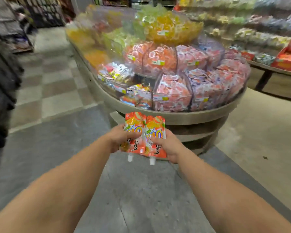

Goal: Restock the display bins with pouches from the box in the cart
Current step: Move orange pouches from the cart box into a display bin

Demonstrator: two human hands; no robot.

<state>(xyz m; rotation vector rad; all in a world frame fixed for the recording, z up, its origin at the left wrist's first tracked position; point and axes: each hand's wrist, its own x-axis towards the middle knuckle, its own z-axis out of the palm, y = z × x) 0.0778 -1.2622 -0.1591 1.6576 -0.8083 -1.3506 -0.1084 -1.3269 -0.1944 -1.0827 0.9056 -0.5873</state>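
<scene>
I hold orange spouted pouches upside down, white caps pointing toward me, side by side in front of the display. My left hand (pixel 120 137) grips the left pouch (pixel 134 125). My right hand (pixel 168 146) grips the right pouch (pixel 155 126). Just beyond them stands the round tiered display (pixel 183 117) with clear bins. A low front bin (pixel 138 96) holds a few similar orange pouches. The bins to its right are packed with pink and orange pouches (pixel 173 91). The cart and the box are out of view.
Upper tiers hold bins of orange, yellow and green packets (pixel 168 26). Shelves of goods (pixel 259 36) run along the right behind the display. A dark rack (pixel 2 73) stands at the left edge. Grey tiled floor (pixel 57 91) lies to the left and below my arms.
</scene>
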